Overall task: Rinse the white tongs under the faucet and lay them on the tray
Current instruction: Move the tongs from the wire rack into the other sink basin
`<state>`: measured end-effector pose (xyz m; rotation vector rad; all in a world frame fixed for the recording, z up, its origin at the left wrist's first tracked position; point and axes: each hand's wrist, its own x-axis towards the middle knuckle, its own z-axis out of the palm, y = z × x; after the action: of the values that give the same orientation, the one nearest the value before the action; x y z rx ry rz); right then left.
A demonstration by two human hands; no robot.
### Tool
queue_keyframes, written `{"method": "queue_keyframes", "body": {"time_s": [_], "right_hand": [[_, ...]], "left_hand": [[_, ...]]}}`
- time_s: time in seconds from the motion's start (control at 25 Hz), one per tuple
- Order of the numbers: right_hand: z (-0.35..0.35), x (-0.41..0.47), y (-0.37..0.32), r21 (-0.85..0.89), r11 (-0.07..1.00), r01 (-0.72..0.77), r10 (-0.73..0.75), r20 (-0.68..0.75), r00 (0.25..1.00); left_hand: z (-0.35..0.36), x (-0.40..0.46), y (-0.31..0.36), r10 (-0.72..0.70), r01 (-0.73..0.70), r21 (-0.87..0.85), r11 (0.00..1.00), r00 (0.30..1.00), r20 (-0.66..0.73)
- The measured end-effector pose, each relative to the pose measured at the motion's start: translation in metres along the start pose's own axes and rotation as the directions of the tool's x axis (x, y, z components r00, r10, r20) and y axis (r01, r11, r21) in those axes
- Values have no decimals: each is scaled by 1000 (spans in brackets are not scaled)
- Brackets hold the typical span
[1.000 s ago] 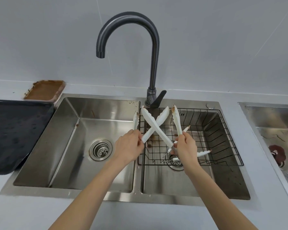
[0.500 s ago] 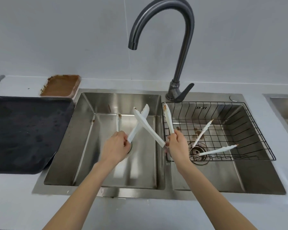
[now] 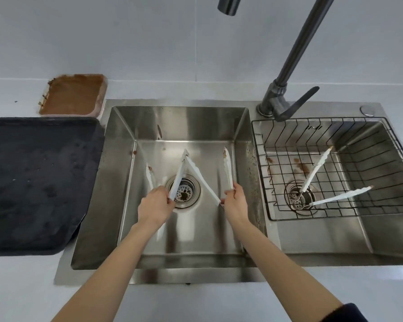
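Each hand, left hand (image 3: pixel 154 206) and right hand (image 3: pixel 235 201), grips a sauce-stained white plastic tongs pair (image 3: pixel 179 180) mid-frame over the left steel sink basin (image 3: pixel 123 159), no water from the dark gooseneck faucet (image 3: pixel 228 4) yet, so I'd guess turning it on comes next.

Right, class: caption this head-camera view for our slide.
Left hand and right hand each hold white tongs over the left sink basin.

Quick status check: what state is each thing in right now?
Left hand: grips white tongs, spread.
Right hand: grips second tongs, spread, brown-stained tip.
Third tongs: lying in wire basket.
Faucet: no water running.
Black tray: no tongs on it.
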<state>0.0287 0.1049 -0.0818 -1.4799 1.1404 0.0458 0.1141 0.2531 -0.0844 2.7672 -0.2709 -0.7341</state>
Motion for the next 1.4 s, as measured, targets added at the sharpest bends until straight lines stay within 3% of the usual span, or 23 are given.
{"method": "queue_keyframes", "body": {"time_s": [0.48, 0.8, 1.12, 1.4], "right_hand": [[25, 37, 41, 25, 984, -175, 176, -46, 983], [27, 39, 54, -140, 967, -210, 211, -7, 977], [26, 28, 50, -224, 964, -141, 152, 30, 988], [5, 0, 0, -340, 934, 113, -70, 135, 988]], "left_hand": [[33, 27, -13, -40, 27, 95, 995, 989, 142], [46, 34, -27, -113, 108, 34, 994, 964, 239], [41, 28, -27, -112, 110, 22, 994, 951, 287], [-5, 10, 18, 25, -18, -54, 998, 992, 125]]}}
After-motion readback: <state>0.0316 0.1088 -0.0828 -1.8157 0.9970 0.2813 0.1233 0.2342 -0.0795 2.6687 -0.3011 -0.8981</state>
